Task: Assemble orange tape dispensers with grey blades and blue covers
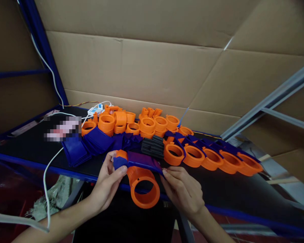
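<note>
Close to the table's front edge, my left hand [108, 180] grips the end of an orange plastic ring part [145, 199], where a blue piece wraps its upper end. A strip of blue plastic sheet [144, 162] stretches across the top of this part. At the strip's far end, the fingers of my right hand [183, 189] pinch its edge. The part's round opening faces me. Just behind the strip lies a bundle of black ribbed strips [152, 146]. What my right fingertips cover is hidden.
Several orange rings [148, 125] stand stacked at the back. A row of orange parts with blue strips [194, 156] runs to the right. Flat blue sheets [76, 150] lie left. A white cable [46, 179] hangs over the table edge [38, 165]. Cardboard [142, 67] walls the back.
</note>
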The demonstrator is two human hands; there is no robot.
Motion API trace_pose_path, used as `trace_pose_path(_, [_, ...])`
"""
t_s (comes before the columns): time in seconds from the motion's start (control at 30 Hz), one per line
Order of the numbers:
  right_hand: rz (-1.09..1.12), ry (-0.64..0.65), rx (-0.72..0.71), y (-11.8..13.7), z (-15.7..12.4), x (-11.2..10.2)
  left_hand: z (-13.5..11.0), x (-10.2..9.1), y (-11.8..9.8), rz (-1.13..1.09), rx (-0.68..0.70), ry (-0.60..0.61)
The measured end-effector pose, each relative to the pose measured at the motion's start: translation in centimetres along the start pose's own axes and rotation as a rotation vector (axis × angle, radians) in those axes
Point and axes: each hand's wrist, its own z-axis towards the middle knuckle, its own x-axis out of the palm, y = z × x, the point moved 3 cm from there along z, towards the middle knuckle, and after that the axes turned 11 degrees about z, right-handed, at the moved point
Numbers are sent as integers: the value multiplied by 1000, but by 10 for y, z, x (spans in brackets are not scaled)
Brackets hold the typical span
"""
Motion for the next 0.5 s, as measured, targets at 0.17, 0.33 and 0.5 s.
trace_pose_path(0.17, [101,112,11,12,-3,-3,-5,-2,-2,53,-10,-49])
trace_pose_path(0.33, [498,491,401,5,22,-23,-9,-5,-3,102,-5,25])
trace_pose_path(0.5, [789,333,741,1,29,-5,-19,1,-10,313,61,225])
